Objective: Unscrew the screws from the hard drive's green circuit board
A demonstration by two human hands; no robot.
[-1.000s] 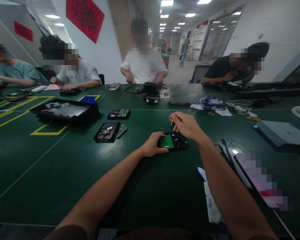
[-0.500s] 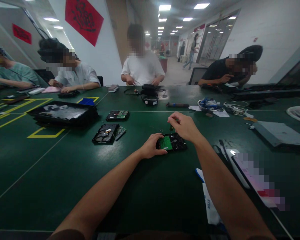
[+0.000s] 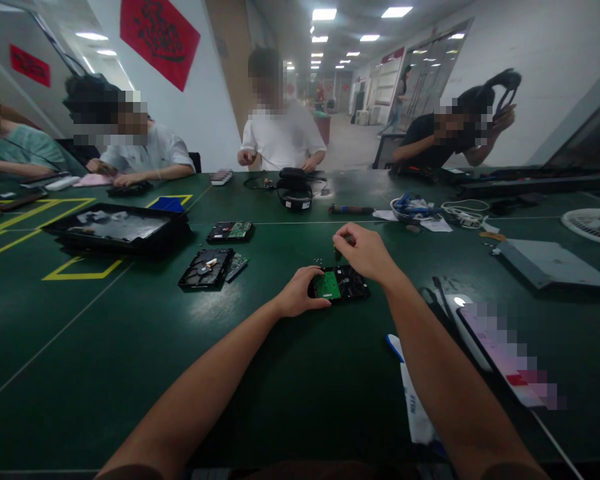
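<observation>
A black hard drive (image 3: 353, 283) with a green circuit board (image 3: 329, 285) lies on the table in front of me. My left hand (image 3: 305, 291) grips its left end, thumb at the near edge and fingers at the far edge. Over the drive's far side, my right hand (image 3: 363, 250) is closed in a pinch around a small dark tool (image 3: 337, 254) that looks like a screwdriver. Fingers hide most of it, and I cannot tell whether its tip touches the drive. Several tiny screws (image 3: 319, 260) lie just beyond the drive.
Left of my hands are an opened drive (image 3: 206, 269), a loose circuit board (image 3: 237, 267), another hard drive (image 3: 230, 231) and a black tray (image 3: 115, 227). To the right lie a phone (image 3: 505, 353), a grey metal box (image 3: 555, 263) and cables (image 3: 415, 207). Co-workers sit across the table.
The view has turned slightly, shifting the scene a little left. My left hand keeps its grip on the drive; my right hand stays pinched above it. The co-worker at right has raised a headset.
</observation>
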